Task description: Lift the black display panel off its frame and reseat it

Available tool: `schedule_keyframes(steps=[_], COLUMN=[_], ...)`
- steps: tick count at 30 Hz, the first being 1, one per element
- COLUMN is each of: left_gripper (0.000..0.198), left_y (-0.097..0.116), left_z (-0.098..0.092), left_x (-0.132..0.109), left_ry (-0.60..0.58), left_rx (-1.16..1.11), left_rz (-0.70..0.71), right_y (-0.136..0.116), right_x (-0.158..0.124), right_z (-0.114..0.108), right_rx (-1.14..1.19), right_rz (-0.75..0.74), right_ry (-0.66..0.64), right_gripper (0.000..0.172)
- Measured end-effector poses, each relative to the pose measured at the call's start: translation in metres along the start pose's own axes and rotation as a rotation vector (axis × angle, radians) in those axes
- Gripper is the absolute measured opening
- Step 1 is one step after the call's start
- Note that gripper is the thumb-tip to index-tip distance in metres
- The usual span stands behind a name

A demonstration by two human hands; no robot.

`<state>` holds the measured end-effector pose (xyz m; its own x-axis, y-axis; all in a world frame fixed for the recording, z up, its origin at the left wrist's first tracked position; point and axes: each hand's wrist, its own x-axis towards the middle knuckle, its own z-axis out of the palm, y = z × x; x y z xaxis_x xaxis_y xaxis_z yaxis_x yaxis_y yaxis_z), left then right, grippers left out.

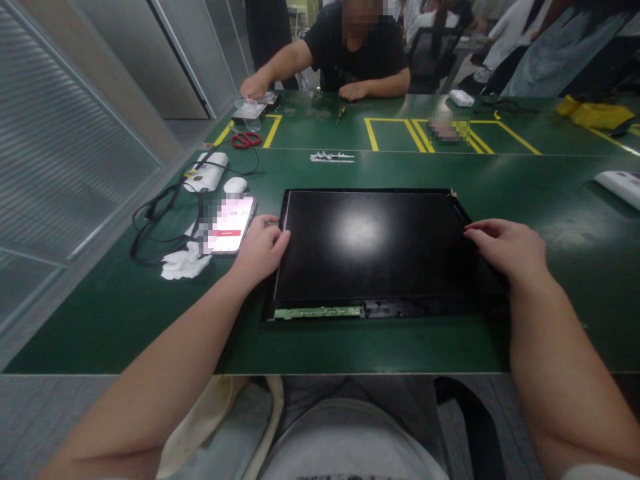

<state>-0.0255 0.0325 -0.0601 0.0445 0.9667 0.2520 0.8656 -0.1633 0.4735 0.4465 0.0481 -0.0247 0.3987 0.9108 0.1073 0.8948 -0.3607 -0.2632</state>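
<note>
A black flat display panel [370,247] lies face up on the green table [125,313], with a green circuit strip [317,312] along its near edge. My left hand [260,250] grips the panel's left edge, fingers curled round it. My right hand [505,250] rests on the right edge, fingers bent and pressed on the frame.
Left of the panel lie a lit phone [230,223], crumpled white tissue [185,263], black cables [155,220], a white mouse [235,185] and red scissors [246,139]. A row of small screws [331,157] sits behind the panel. Across the table a person in black [350,60] works.
</note>
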Motion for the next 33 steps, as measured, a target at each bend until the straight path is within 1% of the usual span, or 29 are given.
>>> schedule_keyframes(steps=[6, 13, 20, 25, 33], left_gripper=[0.036, 0.035, 0.044, 0.045, 0.047], left_y=[0.006, 0.011, 0.012, 0.014, 0.028], left_z=[-0.004, -0.006, -0.004, -0.002, -0.006], left_x=[-0.002, -0.002, -0.002, -0.003, -0.003], left_ry=[-0.030, -0.051, -0.057, -0.048, -0.115], left_rx=[0.068, 0.201, 0.290, 0.317, 0.438], left_rz=[0.014, 0.038, 0.085, 0.084, 0.048], right_y=[-0.002, -0.005, -0.001, -0.004, -0.011], right_x=[-0.002, -0.003, -0.001, -0.002, -0.008], right_z=[-0.002, -0.002, 0.001, -0.002, -0.004], right_rx=[-0.030, -0.052, -0.033, -0.054, -0.069], right_rz=[0.005, -0.008, -0.016, 0.012, 0.000], right_ry=[-0.013, -0.011, -0.004, -0.023, -0.015], right_gripper=[0.035, 0.037, 0.037, 0.038, 0.038])
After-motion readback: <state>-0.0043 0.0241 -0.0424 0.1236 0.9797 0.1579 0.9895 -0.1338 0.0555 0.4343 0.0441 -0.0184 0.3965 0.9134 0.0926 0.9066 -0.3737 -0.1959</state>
